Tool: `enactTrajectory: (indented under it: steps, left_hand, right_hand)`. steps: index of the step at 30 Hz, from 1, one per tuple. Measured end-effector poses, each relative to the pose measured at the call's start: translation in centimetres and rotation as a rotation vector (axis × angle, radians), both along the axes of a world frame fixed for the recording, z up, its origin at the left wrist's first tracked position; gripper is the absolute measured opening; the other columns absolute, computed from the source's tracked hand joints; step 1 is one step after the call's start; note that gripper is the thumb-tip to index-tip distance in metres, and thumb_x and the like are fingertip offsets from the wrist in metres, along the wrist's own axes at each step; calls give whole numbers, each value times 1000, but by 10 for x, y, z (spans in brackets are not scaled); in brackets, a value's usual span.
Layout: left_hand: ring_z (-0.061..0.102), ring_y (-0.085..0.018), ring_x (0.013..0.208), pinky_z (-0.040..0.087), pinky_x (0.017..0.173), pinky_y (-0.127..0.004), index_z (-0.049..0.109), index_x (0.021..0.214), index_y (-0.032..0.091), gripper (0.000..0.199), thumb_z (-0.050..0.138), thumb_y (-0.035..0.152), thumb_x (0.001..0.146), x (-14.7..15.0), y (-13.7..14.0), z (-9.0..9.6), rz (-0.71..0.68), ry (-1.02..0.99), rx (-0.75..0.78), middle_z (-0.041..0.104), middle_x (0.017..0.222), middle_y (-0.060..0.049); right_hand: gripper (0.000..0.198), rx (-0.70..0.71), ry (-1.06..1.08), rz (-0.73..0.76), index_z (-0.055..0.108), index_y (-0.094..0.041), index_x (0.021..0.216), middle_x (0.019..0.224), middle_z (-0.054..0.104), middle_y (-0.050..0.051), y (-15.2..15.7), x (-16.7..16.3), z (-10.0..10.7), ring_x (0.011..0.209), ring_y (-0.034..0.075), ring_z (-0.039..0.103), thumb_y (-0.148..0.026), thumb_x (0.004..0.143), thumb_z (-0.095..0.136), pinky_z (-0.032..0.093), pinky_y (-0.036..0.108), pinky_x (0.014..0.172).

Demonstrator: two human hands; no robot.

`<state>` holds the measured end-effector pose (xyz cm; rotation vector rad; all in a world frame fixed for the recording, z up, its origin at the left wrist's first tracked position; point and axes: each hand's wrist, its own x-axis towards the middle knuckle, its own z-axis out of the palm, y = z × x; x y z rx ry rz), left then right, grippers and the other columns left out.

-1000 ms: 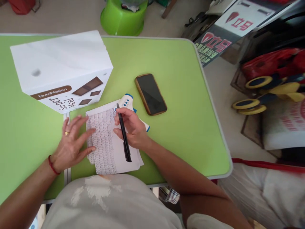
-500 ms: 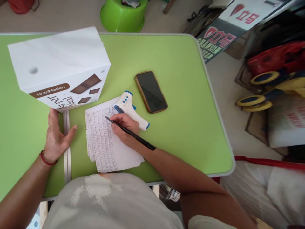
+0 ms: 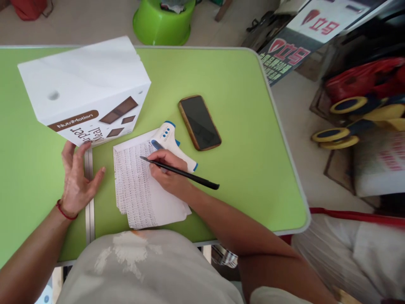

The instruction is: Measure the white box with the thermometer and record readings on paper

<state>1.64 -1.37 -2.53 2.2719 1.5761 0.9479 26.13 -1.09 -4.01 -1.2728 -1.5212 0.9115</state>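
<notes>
My right hand (image 3: pixel 169 173) is closed round a black pen (image 3: pixel 190 176), its tip over a stack of paper (image 3: pixel 139 190) covered in rows of small handwriting. Under and behind that hand lies a white and blue infrared thermometer (image 3: pixel 169 137), partly hidden by my fingers. My left hand (image 3: pixel 79 181) has its fingers apart, with the fingertips at the lower edge of a white "NutriMotion" box (image 3: pixel 91 84); whether they press on it I cannot tell. A red cord bracelet circles my left wrist.
A smartphone (image 3: pixel 200 122) in a brown case lies right of the thermometer on the green folding table (image 3: pixel 253 169). Beyond the far edge stands a green stool (image 3: pixel 163 21). At the right are a printed carton (image 3: pixel 284 55), yellow-and-blue handles (image 3: pixel 335 135) and a sack (image 3: pixel 379 164).
The box has shifted slightly right, and my left hand with it, its fingers now more bent and spread. The pen's rear end has swung right and up in my right hand.
</notes>
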Motion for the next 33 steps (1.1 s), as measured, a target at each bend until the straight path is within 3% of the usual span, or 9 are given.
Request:
enactTrajectory:
  steps: [4, 8, 12, 14, 18, 20, 26, 33]
  left_hand:
    - [33, -40, 136, 27, 111, -63, 20, 151, 24, 77, 61, 41, 88, -2, -1, -6, -8, 129, -96, 22, 149, -19]
    - [31, -41, 137, 19, 111, -67, 15, 152, 25, 81, 61, 43, 88, -2, -2, -9, 7, 167, -115, 26, 148, -20]
    - [38, -39, 128, 39, 104, -58, 32, 145, 20, 73, 66, 39, 83, 4, -5, -5, 37, 78, -5, 35, 135, -18]
    - [46, -35, 120, 42, 102, -56, 42, 138, 19, 59, 65, 34, 85, 8, -8, -2, -51, 86, 54, 43, 126, -16]
    - [43, -33, 130, 27, 113, -61, 42, 139, 23, 49, 55, 36, 94, 15, -16, 0, -405, 258, -9, 44, 139, -16]
    - [37, -33, 137, 21, 115, -62, 46, 136, 24, 44, 51, 41, 96, 16, -18, -1, -482, 340, -30, 40, 147, -15]
    - [36, -32, 140, 19, 116, -60, 55, 130, 26, 41, 49, 47, 96, 14, -17, -4, -488, 381, -68, 44, 148, -11]
    - [37, -30, 139, 20, 117, -59, 55, 130, 27, 39, 49, 46, 96, 15, -17, -5, -477, 378, -70, 45, 147, -10]
  right_hand:
    - [9, -48, -31, 2, 58, -22, 83, 69, 61, -3, 1, 1, -2, 56, 10, 53, -19, 76, 56, 47, 25, 56]
    - [6, -74, -16, -15, 58, -21, 81, 62, 57, -5, 0, 0, -6, 52, 8, 49, -20, 75, 56, 44, 24, 52]
    - [5, -54, -15, -73, 59, -22, 79, 63, 58, -4, -2, -2, -6, 53, 9, 50, -20, 75, 57, 43, 24, 50]
    - [4, -30, -37, -85, 59, -22, 77, 62, 58, -5, -2, -2, -5, 52, 9, 50, -19, 74, 59, 43, 24, 51]
    - [5, -6, -74, -63, 58, -22, 74, 62, 60, -4, -1, -1, 1, 52, 9, 51, -17, 73, 59, 44, 24, 51]
    - [5, 11, -82, -39, 58, -22, 75, 62, 60, -4, 0, 0, 2, 52, 9, 51, -17, 75, 58, 44, 24, 51]
    - [6, 52, -120, 50, 58, -23, 72, 63, 60, -5, 5, 1, -4, 55, 10, 53, -17, 75, 57, 46, 25, 55]
    - [7, 43, -147, 50, 57, -22, 71, 64, 61, -4, 6, 0, -4, 56, 10, 54, -17, 75, 57, 45, 24, 55]
